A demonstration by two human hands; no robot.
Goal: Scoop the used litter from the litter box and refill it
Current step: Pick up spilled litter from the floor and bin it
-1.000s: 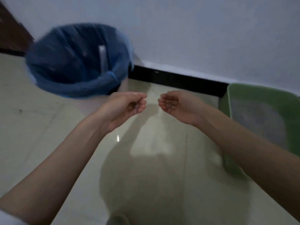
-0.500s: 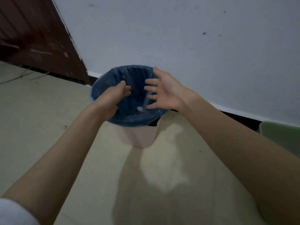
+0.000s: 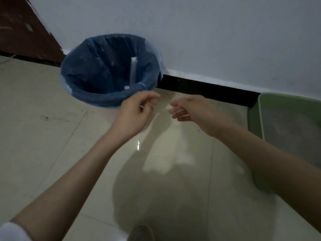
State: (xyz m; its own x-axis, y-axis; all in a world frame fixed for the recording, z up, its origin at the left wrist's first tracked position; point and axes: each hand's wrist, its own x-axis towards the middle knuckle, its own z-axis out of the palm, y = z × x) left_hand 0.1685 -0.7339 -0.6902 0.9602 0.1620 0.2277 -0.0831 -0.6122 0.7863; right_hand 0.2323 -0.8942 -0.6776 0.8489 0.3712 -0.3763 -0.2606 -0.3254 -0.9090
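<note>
A bin lined with a blue plastic bag (image 3: 97, 100) stands against the wall at upper left; a pale stick (image 3: 133, 70) leans inside it. The green litter box (image 3: 260, 108) sits at the right edge, with grey litter (image 3: 291, 129) in it. My left hand (image 3: 135, 113) hovers just in front of the bin's near rim, fingers loosely curled, holding nothing. My right hand (image 3: 192, 110) hangs beside it, a little to the right, between bin and litter box, fingers also loosely curled and empty.
Pale floor tiles (image 3: 52, 136) spread below my arms. A white wall with a black skirting board (image 3: 208, 87) runs behind. A dark brown door (image 3: 20, 28) is at upper left. The tip of a shoe (image 3: 140, 233) shows at the bottom.
Half a second ago both hands were raised over the bin's opening with the right hand's fingers spread. Now they have drawn back in front of the bin and the fingers have curled loosely.
</note>
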